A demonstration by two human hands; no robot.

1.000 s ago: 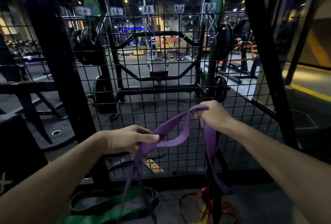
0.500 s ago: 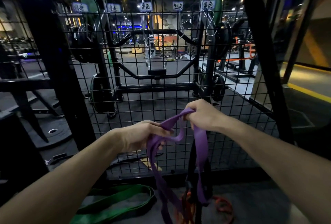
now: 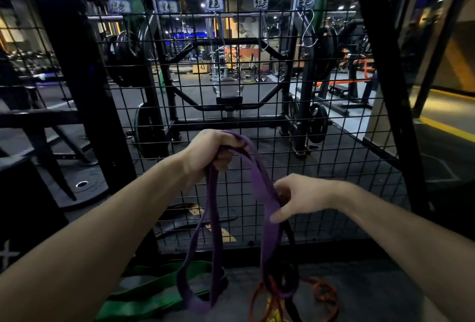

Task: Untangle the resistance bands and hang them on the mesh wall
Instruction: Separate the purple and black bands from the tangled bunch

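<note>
Nearest, on the dark floor at the foot of the wall, a green resistance band [image 3: 154,293] lies flat to the left, and a tangle of red-orange bands [image 3: 321,296] with a black band [image 3: 290,270] sits to the right. The purple resistance band [image 3: 267,218], a wide flat matte strap, hangs with its long axis close to vertical, its lower loops dropping to the floor, one over the green band, the other into the tangle. The right hand [image 3: 305,198] is at mid-height on the right strand, thumb across the front and fingers curled behind, pinching it. Above and to the left, the left hand [image 3: 216,149] grips the band's top bend in a closed fist, so the strap arches over the fingers and falls away below on both sides. Just beyond stands the black mesh wall [image 3: 334,167], with a metal S-hook [image 3: 308,29] and a row of small labels [image 3: 261,2] near its top.
</note>
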